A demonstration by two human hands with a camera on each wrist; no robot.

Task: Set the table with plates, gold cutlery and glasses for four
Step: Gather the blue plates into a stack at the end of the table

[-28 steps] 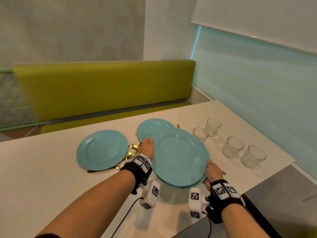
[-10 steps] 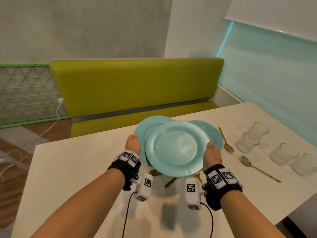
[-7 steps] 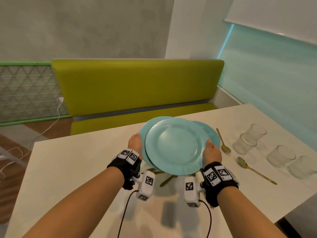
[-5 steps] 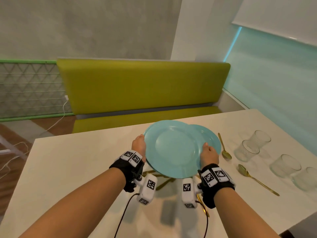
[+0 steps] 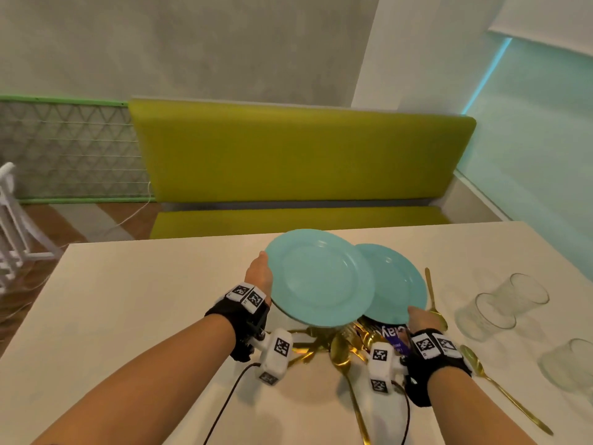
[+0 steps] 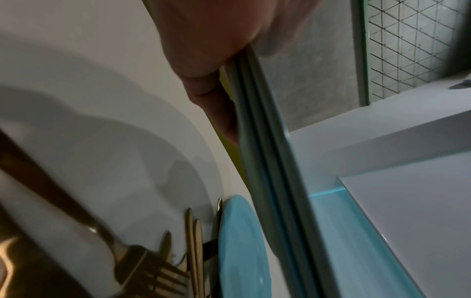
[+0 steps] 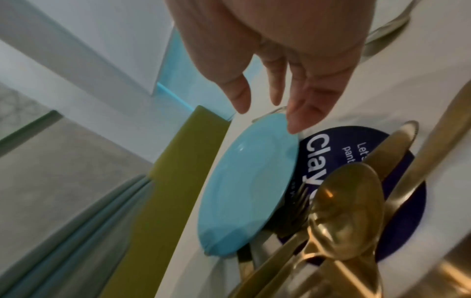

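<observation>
My left hand (image 5: 260, 274) grips the left rim of a stack of teal plates (image 5: 321, 277) held tilted above the white table (image 5: 144, 300). In the left wrist view its fingers (image 6: 219, 104) curl against the stacked rims (image 6: 267, 161). Another teal plate (image 5: 398, 284) lies on the table to the right. My right hand (image 5: 420, 319) is at that plate's near rim, fingers straight and holding nothing (image 7: 270, 119). A pile of gold cutlery (image 5: 346, 345) lies under and in front of the plates, partly hidden.
A dark blue round mat (image 5: 396, 335) lies beneath the cutlery. Two gold spoons (image 5: 433, 293) (image 5: 500, 390) and several clear glasses (image 5: 494, 313) are on the right. A green bench (image 5: 298, 162) runs behind the table. White chair (image 5: 12, 220) stands far left.
My right hand has let go of the stack and dropped to the plate on the table. The left hand alone now carries the stack, shifted to the left.
</observation>
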